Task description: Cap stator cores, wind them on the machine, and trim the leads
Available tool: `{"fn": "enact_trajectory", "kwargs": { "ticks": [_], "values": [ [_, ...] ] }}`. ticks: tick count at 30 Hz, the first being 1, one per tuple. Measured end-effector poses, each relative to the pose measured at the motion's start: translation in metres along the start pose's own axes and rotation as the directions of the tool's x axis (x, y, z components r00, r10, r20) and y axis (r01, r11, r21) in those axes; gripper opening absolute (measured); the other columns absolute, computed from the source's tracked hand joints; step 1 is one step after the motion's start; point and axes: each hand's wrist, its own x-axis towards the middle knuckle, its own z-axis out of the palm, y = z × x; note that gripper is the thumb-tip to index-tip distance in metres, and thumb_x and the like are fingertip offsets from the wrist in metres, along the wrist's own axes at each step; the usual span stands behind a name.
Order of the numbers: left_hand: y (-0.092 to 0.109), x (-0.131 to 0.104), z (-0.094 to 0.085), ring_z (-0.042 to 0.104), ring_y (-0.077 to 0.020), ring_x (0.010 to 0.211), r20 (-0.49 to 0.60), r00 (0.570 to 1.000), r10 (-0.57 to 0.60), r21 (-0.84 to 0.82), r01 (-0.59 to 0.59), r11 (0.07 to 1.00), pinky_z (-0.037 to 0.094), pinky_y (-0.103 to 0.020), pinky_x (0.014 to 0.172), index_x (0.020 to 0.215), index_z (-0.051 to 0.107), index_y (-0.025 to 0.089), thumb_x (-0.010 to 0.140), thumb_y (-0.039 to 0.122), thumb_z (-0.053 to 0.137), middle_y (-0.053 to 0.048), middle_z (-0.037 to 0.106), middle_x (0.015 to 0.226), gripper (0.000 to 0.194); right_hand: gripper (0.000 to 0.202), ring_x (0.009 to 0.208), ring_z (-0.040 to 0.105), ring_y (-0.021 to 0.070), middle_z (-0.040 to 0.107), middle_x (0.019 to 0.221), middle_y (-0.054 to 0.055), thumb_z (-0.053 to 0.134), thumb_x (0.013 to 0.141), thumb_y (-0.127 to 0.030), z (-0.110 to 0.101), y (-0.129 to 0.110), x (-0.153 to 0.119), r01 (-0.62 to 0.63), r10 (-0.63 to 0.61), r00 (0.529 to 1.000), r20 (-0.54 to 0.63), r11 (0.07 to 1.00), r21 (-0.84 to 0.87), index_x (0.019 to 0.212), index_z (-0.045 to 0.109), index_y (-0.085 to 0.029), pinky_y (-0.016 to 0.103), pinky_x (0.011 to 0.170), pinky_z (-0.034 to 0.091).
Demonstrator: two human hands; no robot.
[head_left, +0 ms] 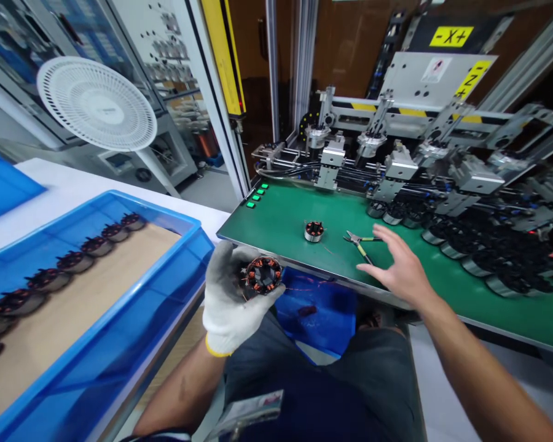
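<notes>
My left hand [233,298], in a white and grey work glove, is closed around a wound motor stator [263,275]. Its black ring and copper coils face up toward me, and thin copper wire trails off to the right. My bare right hand [399,267] hovers over the green work surface [276,215] with thumb and fingers spread. Just left of it lies a pair of cutting pliers [360,242] with yellow-green handles, jaws apart; the fingertips come close to the handles, and I cannot tell if they touch. A second stator [314,231] stands upright between my hands.
A blue crate [166,270] at left holds a row of stators on cardboard. Several more stators [483,261] crowd the right of the green surface, below the winding machine [396,166]. A blue bin [325,313] sits below the edge. A white fan [96,104] stands behind.
</notes>
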Motion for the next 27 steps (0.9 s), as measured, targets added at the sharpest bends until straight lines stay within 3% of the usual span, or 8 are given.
{"fn": "enact_trajectory", "kwargs": {
  "ticks": [2,5,11,15,17,21,23,27],
  "values": [
    [-0.002,0.002,-0.002,0.068,-0.0184,0.108,-0.018,0.999,0.046,-0.023,-0.046,0.999,0.062,-0.032,0.093,0.151,0.041,0.043,0.067,0.014,0.090,0.000,0.067,0.111,0.102,0.086,0.148,0.036,0.0460,0.040,0.159,0.026,0.069,0.082,-0.064,0.008,0.035,0.009,-0.095,0.128,0.968,0.216,0.983,-0.160,0.147,0.049,-0.011,0.068,0.114,0.037],
    [-0.001,0.002,-0.006,0.068,-0.0208,0.113,-0.063,0.997,0.053,-0.044,-0.056,0.997,0.063,-0.032,0.092,0.149,0.047,0.041,0.064,0.008,0.091,-0.002,0.067,0.112,0.101,0.083,0.149,0.032,0.0487,0.040,0.159,0.025,0.057,0.087,-0.065,0.011,0.058,0.010,-0.143,0.246,0.877,0.412,0.954,-0.264,0.150,0.047,-0.012,0.076,0.112,0.030],
    [0.008,0.005,-0.013,0.068,-0.0208,0.103,-0.125,0.992,0.007,-0.002,-0.008,1.000,0.064,-0.039,0.092,0.145,0.050,0.046,0.067,0.023,0.092,-0.001,0.063,0.109,0.092,0.071,0.113,0.061,0.0443,0.065,0.114,0.029,0.035,0.094,-0.061,-0.002,0.046,0.007,-0.197,0.237,0.883,0.405,0.971,-0.138,0.123,0.068,-0.005,0.065,0.103,0.044],
    [0.009,0.009,-0.016,0.066,-0.0192,0.108,-0.102,0.995,0.005,-0.030,-0.008,1.000,0.062,-0.038,0.097,0.143,0.051,0.049,0.066,0.021,0.093,0.001,0.062,0.111,0.093,0.067,0.094,0.068,0.0298,0.068,0.107,0.019,0.019,0.103,-0.056,-0.020,0.013,-0.018,-0.338,0.269,0.861,0.432,0.937,0.091,0.132,0.060,-0.012,0.045,0.087,0.058],
    [0.009,0.009,-0.016,0.066,-0.0198,0.108,-0.093,0.996,-0.005,-0.021,0.003,1.000,0.063,-0.039,0.096,0.144,0.050,0.049,0.066,0.022,0.093,0.001,0.062,0.111,0.093,0.058,0.090,0.068,0.0238,0.067,0.114,0.014,0.025,0.105,-0.055,-0.028,-0.022,-0.044,-0.500,0.237,0.807,0.541,0.762,0.412,0.143,0.050,-0.019,0.037,0.079,0.058],
    [0.012,0.009,-0.010,0.067,-0.0203,0.108,-0.057,0.998,-0.026,0.010,0.026,1.000,0.065,-0.040,0.095,0.144,0.049,0.050,0.067,0.024,0.092,0.001,0.062,0.111,0.092,0.055,0.107,0.063,0.0197,0.062,0.122,0.005,0.062,0.097,-0.049,-0.032,-0.104,-0.094,-0.697,0.018,0.714,0.700,0.117,0.707,0.148,0.046,-0.037,0.038,0.101,0.049],
    [0.013,0.009,-0.007,0.067,-0.0205,0.106,-0.035,0.999,-0.010,0.034,0.011,0.999,0.065,-0.041,0.095,0.145,0.048,0.048,0.069,0.024,0.091,0.000,0.063,0.111,0.091,0.056,0.115,0.061,0.0190,0.061,0.126,0.003,0.064,0.098,-0.043,-0.028,-0.130,-0.105,-0.692,-0.063,0.721,0.690,-0.017,0.722,0.150,0.043,-0.044,0.041,0.111,0.042],
    [0.016,0.008,-0.002,0.068,-0.0186,0.102,-0.017,1.000,0.019,0.018,-0.019,1.000,0.067,-0.037,0.090,0.145,0.050,0.046,0.069,0.020,0.090,0.000,0.065,0.110,0.089,0.064,0.123,0.056,0.0214,0.057,0.132,0.006,0.063,0.099,-0.035,-0.018,-0.140,-0.104,-0.671,-0.121,0.739,0.663,-0.043,0.740,0.156,0.036,-0.043,0.046,0.113,0.039]
  ]
}}
